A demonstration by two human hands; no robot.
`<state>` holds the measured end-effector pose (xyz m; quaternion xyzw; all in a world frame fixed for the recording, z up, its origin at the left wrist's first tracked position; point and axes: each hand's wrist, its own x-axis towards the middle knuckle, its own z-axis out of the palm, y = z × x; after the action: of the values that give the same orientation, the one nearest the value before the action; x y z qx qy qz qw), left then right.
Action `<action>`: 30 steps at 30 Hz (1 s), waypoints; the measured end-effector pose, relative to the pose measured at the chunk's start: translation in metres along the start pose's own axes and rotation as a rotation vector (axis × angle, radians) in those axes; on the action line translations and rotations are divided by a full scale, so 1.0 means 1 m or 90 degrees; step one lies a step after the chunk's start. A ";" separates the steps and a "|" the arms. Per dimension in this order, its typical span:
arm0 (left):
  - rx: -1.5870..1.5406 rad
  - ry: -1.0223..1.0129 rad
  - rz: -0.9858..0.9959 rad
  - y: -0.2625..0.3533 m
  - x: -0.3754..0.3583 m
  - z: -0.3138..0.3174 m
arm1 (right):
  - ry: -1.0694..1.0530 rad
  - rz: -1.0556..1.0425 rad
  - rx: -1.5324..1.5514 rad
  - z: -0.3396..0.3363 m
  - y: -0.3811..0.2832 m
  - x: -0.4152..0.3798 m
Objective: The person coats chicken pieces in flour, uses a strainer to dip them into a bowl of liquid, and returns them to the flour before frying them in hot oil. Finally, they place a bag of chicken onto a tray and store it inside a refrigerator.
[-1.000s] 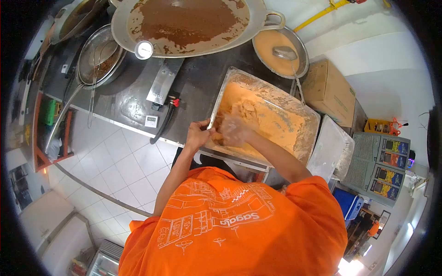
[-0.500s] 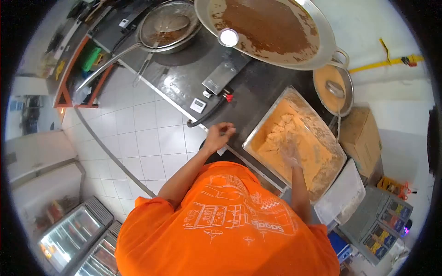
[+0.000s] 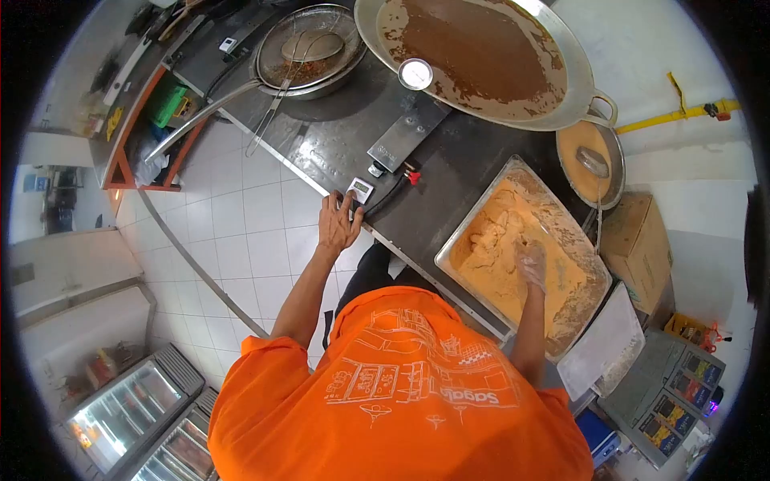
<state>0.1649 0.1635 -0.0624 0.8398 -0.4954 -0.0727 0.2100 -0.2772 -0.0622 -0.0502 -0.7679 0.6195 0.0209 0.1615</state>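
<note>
The step in hand appears to be working the orange powder (image 3: 493, 232) by hand; it lies loose and clumped inside the metal tray (image 3: 548, 210), which sits tilted to the view on the dark desk (image 3: 449, 200). The right hand (image 3: 532, 264) reaches down inside the tray, palm low, fingers pointing toward the clumps and partly sunk in powder; its grip looks loosely curled, though there is no telling whether it has hold of any. The left hand (image 3: 341, 223) is outside the tray, well to its left at the desk's edge; its grip is spread and slightly bent, fingertips over the end of a black hose (image 3: 388, 198) and just beside a white timer (image 3: 360, 190); contact is unclear, and nothing appears clasped. From this pose, I judge, the next move calls for light fingers in the powder and clearance from the tray's rim.
</note>
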 end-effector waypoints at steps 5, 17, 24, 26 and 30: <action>-0.001 -0.018 -0.001 -0.001 0.006 -0.001 | -0.148 0.078 0.030 -0.027 -0.001 -0.007; 0.000 -0.059 0.020 -0.007 0.004 -0.002 | -0.189 0.158 0.044 -0.061 -0.017 -0.023; 0.021 -0.021 0.082 -0.015 -0.001 0.003 | -0.171 0.140 0.064 -0.043 0.001 -0.016; 0.023 -0.053 0.062 -0.010 0.000 -0.003 | -0.141 0.147 0.105 -0.055 -0.013 -0.018; 0.034 -0.074 0.060 -0.007 0.000 -0.007 | -0.161 0.117 0.065 -0.041 -0.002 -0.012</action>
<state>0.1732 0.1684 -0.0595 0.8151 -0.5476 -0.0985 0.1615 -0.2848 -0.0618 -0.0085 -0.6901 0.6620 0.1009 0.2744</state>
